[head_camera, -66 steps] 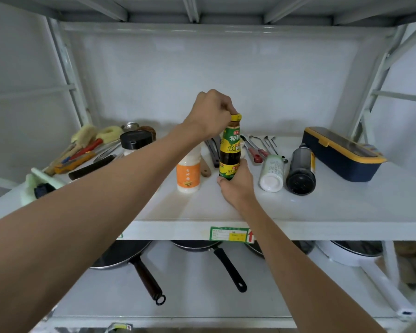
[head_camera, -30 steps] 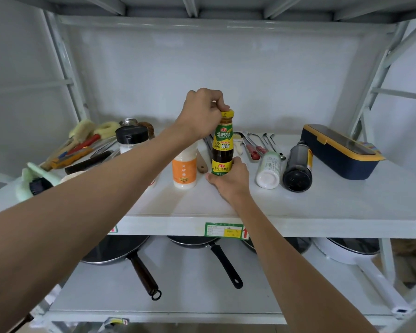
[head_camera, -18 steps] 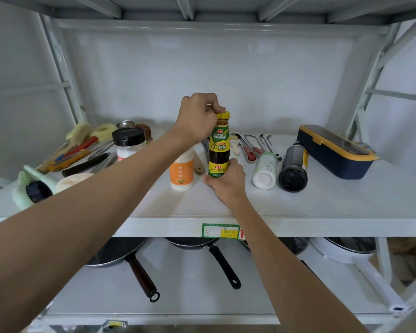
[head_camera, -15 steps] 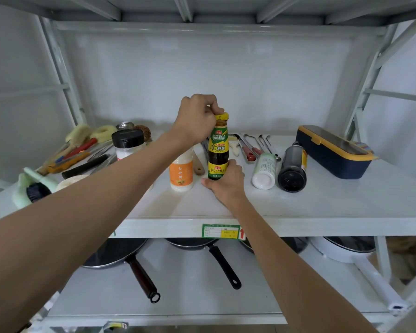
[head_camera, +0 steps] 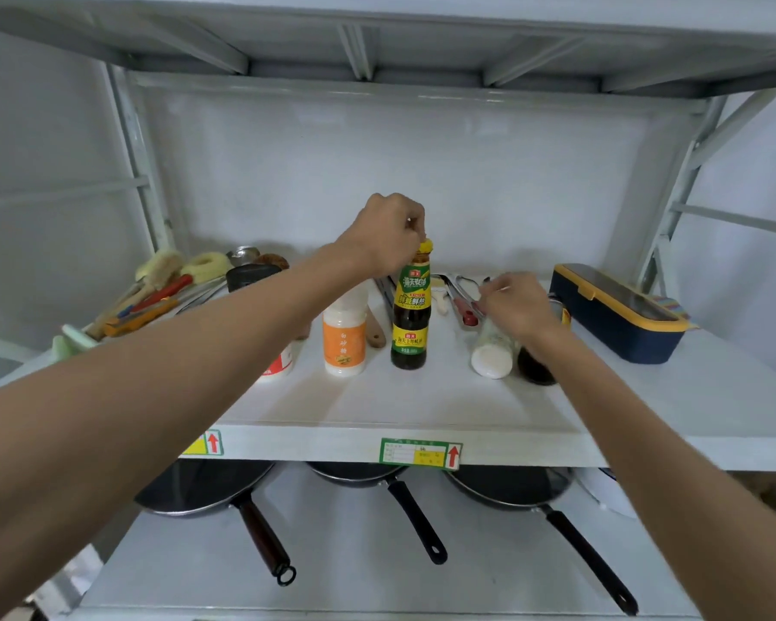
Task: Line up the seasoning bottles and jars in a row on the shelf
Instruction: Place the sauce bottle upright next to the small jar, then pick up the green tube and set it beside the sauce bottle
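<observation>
A dark sauce bottle (head_camera: 409,324) with a green and yellow label and a yellow cap stands upright mid-shelf. My left hand (head_camera: 388,230) pinches its cap from above. To its left stand an orange-labelled white bottle (head_camera: 343,338) and a white jar with a red label (head_camera: 278,365), half hidden by my left forearm. To the right a white bottle (head_camera: 491,356) and a dark bottle (head_camera: 536,365) lie on their sides. My right hand (head_camera: 518,307) hovers over these two with loosely curled fingers and hides their far ends.
The white shelf (head_camera: 399,405) also carries brushes and utensils (head_camera: 153,293) at the left, tongs (head_camera: 460,298) and a wooden spatula (head_camera: 376,329) at the back, and a navy box with yellow trim (head_camera: 619,311) at the right. Three pans (head_camera: 359,472) sit on the lower shelf.
My right hand has let go of the sauce bottle's base and moved right, over the lying white bottle. My left hand stays on the cap.
</observation>
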A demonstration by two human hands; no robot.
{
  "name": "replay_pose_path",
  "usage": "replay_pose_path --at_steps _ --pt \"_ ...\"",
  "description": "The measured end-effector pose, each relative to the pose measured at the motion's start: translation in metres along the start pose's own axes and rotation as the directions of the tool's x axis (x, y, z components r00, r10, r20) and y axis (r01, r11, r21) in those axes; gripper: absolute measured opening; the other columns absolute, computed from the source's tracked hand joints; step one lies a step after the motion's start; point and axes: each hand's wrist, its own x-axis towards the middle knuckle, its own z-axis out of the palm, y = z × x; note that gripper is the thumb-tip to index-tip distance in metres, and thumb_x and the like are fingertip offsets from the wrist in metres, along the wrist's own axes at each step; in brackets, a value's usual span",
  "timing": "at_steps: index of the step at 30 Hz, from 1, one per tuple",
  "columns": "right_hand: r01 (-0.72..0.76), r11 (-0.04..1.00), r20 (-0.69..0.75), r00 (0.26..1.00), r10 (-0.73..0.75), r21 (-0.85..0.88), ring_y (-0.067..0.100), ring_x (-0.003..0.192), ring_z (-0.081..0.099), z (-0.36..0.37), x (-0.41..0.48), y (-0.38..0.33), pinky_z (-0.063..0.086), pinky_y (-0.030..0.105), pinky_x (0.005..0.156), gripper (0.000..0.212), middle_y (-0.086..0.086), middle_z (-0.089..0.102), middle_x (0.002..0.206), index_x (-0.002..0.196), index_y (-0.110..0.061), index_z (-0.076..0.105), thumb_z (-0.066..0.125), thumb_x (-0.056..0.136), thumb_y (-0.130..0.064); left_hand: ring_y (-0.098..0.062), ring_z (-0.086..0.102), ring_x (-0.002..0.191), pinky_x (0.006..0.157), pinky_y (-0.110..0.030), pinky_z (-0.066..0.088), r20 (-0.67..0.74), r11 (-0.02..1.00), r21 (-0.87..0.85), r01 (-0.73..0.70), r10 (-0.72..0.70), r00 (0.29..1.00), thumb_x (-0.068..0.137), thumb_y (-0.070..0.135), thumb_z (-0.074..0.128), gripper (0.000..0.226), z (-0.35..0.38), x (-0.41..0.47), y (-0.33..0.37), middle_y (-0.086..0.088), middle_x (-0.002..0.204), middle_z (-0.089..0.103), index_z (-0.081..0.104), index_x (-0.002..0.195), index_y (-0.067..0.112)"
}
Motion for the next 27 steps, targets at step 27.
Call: replay_pose_path --at_steps 27 --pt "0.222 0.683 0.4 0.91 0.113 -0.696 0.018 0.06 0.049 0.012 0.079 0.032 0.032 0.03 0.049 0.039 0.005 0.051 0.073 0.068 -0.012 0.045 0.056 0.09 -0.042 -0.028 0.052 0.097 0.073 -0.035 0.038 0.042 0.876 -0.208 0.436 -0.437 0.898 0.08 0.058 0.053 0.054 0.18 -0.073 0.034 -0.01 0.104 0.053 0.052 0.105 0.009"
